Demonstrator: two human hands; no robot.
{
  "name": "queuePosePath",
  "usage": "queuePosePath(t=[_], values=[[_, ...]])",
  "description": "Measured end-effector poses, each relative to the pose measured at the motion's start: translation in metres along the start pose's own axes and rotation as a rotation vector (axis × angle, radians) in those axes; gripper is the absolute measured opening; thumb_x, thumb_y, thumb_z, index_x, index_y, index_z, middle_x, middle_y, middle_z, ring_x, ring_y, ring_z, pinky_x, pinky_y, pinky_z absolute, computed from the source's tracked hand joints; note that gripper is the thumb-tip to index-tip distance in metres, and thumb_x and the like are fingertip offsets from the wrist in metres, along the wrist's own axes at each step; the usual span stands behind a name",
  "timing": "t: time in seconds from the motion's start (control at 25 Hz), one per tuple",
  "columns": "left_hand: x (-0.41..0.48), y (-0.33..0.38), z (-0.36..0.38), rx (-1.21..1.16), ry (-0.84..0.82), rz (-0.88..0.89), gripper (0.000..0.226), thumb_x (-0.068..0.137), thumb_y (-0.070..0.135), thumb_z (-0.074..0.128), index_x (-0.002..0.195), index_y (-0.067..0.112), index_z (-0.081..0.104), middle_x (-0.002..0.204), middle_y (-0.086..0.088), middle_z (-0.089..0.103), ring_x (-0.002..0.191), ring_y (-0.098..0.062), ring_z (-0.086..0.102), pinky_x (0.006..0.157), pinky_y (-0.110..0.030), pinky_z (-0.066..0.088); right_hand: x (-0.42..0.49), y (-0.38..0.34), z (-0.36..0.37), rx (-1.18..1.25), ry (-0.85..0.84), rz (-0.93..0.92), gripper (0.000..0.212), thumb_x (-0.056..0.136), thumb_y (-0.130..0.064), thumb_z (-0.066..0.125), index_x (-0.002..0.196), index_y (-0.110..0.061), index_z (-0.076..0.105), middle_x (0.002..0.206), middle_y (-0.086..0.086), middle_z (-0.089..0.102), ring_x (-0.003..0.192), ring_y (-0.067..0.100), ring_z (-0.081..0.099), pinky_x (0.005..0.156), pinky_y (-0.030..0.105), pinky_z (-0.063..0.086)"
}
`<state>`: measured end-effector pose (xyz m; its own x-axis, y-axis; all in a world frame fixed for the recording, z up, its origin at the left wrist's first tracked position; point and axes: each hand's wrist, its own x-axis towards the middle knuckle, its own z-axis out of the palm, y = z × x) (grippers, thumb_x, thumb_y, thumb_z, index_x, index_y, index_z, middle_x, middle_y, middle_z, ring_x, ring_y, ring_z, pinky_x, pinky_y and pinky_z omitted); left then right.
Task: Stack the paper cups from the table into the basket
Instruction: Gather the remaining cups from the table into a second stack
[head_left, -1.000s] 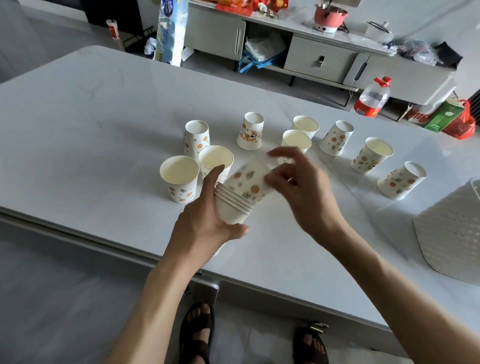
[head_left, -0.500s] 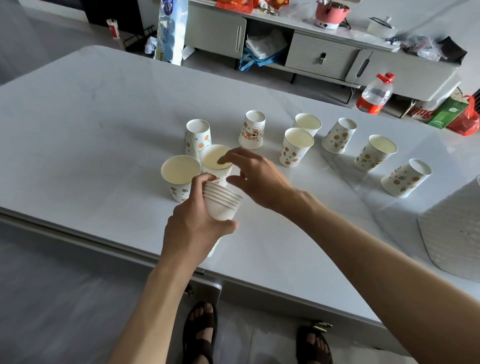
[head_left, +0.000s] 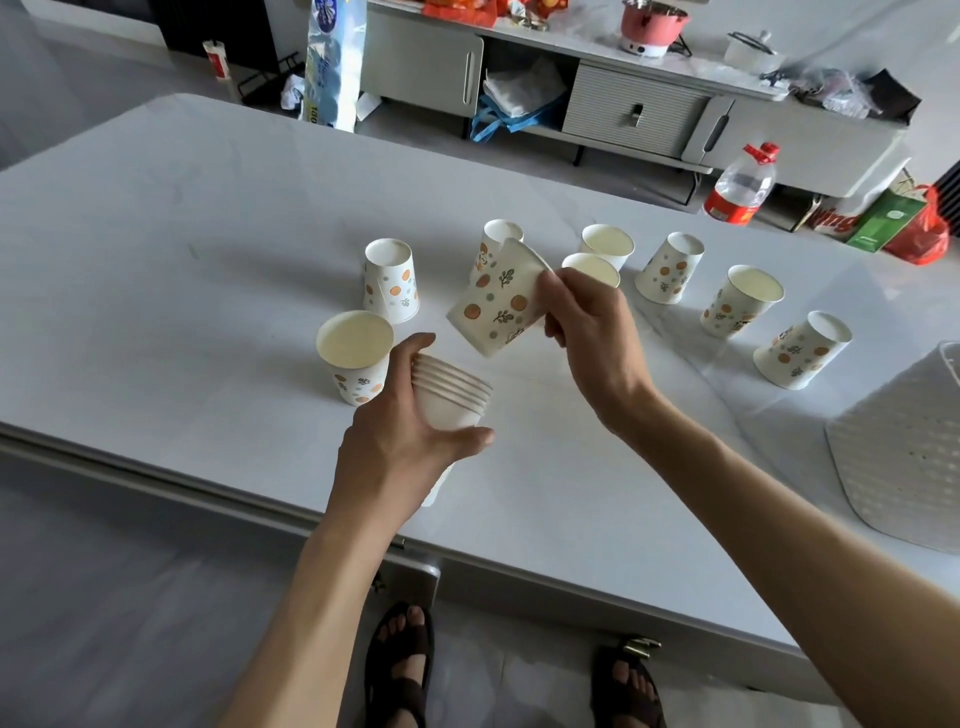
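My left hand (head_left: 400, 436) grips a nested stack of paper cups (head_left: 453, 396), rims up, just above the white table (head_left: 156, 249). My right hand (head_left: 592, 332) pinches a single patterned paper cup (head_left: 496, 304), tilted in the air above and behind the stack. Several more dotted cups stand on the table: one upright (head_left: 356, 358) left of the stack, one upside down (head_left: 390, 280) behind it, and a row to the right with its last cup (head_left: 802, 351) upside down. The white perforated basket (head_left: 904, 452) sits at the right edge, partly cut off.
The table's near edge (head_left: 208, 488) runs just in front of my hands. Behind the table stand a grey cabinet (head_left: 634, 111), a plastic bottle with a red cap (head_left: 743, 184) and bags on the floor. My sandalled feet show below.
My right hand reached left to an upright cup beside the stack, picked it up and lifted it, tilted, above the stack. My left hand still holds the stack in about the same place.
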<state>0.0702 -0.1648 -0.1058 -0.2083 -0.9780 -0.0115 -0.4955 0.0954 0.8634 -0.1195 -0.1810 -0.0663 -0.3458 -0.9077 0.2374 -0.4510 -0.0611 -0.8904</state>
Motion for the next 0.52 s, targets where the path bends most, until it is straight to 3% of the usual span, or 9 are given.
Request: queuePosePath(t=[0.08,0.16,0.28,0.44,0.52], values=[[0.0,0.003,0.003,-0.044,-0.006,0.032,0.096,0.054,0.051,0.08,0.135,0.054,0.028,0.107,0.015,0.06,0.093,-0.02,0.06,0.076,-0.038,0.05,-0.014,-0.009,-0.002,-0.019,-0.151,-0.024,0.042,0.101,-0.033,0.047,0.064,-0.012,0.048,0.06,-0.003,0.042,0.059,0.009,0.036,0.059,0.031,0.033],[-0.001,0.006,0.006,-0.093,-0.01,0.05,0.099,0.054,0.049,0.082,0.136,0.055,0.028,0.105,0.019,0.06,0.092,-0.013,0.061,0.074,-0.033,0.05,-0.029,-0.012,0.001,-0.094,-0.414,-0.013,0.047,0.101,-0.038,0.045,0.061,-0.015,0.043,0.06,-0.008,0.036,0.062,0.01,0.03,0.06,0.034,0.03],[-0.001,0.005,0.009,-0.087,-0.032,0.064,0.093,0.056,0.044,0.085,0.132,0.056,0.032,0.096,0.022,0.061,0.086,0.002,0.061,0.068,-0.027,0.05,-0.034,-0.013,-0.001,-0.195,-0.654,0.014,0.053,0.1,-0.044,0.047,0.067,-0.002,0.045,0.066,0.003,0.033,0.066,0.018,0.028,0.061,0.04,0.028],[0.0,0.008,0.014,-0.088,-0.034,0.05,0.089,0.049,0.047,0.087,0.123,0.053,0.039,0.091,0.026,0.061,0.086,0.005,0.06,0.067,-0.03,0.051,-0.028,-0.013,-0.008,-0.229,-0.71,0.02,0.052,0.096,-0.048,0.053,0.065,-0.006,0.045,0.061,-0.002,0.032,0.058,0.013,0.029,0.057,0.032,0.027],[0.001,0.01,0.015,-0.098,-0.023,0.035,0.088,0.043,0.052,0.085,0.119,0.052,0.04,0.093,0.026,0.061,0.085,0.002,0.061,0.069,-0.032,0.051,-0.021,-0.005,-0.011,-0.259,-0.58,-0.031,0.045,0.093,-0.052,0.052,0.07,-0.013,0.056,0.065,-0.007,0.047,0.056,0.008,0.039,0.057,0.027,0.035]])
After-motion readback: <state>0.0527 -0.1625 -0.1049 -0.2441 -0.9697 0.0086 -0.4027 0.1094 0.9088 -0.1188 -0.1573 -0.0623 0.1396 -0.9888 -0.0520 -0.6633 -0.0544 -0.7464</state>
